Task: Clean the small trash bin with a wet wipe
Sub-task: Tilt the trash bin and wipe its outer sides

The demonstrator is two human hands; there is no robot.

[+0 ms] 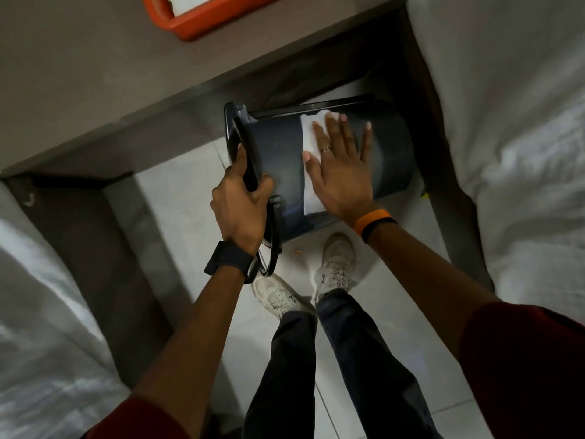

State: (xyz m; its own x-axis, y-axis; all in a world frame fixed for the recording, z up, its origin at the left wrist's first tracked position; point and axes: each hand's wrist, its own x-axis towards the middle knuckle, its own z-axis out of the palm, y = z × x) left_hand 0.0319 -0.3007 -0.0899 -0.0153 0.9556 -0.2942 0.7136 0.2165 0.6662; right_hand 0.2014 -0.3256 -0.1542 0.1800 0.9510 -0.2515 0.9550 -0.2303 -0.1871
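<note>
A small dark trash bin (pixel 278 153) is held on its side above the tiled floor, its rim to the left and its base to the right. My left hand (pixel 242 205) grips the rim, fingers curled around the edge. A white wet wipe (pixel 308 172) lies flat across the bin's curved side. My right hand (pixel 340 163) presses on the wipe with fingers spread, covering its right part. The bin's metal handle hangs down below my left wrist.
A grey table top (pixel 95 90) stands behind the bin, with an orange tray (pixel 202 23) at its far edge. White bedding lies at the left (pixel 38 327) and at the right (pixel 522 122). My two feet in pale shoes (pixel 337 264) stand on the tiles below the bin.
</note>
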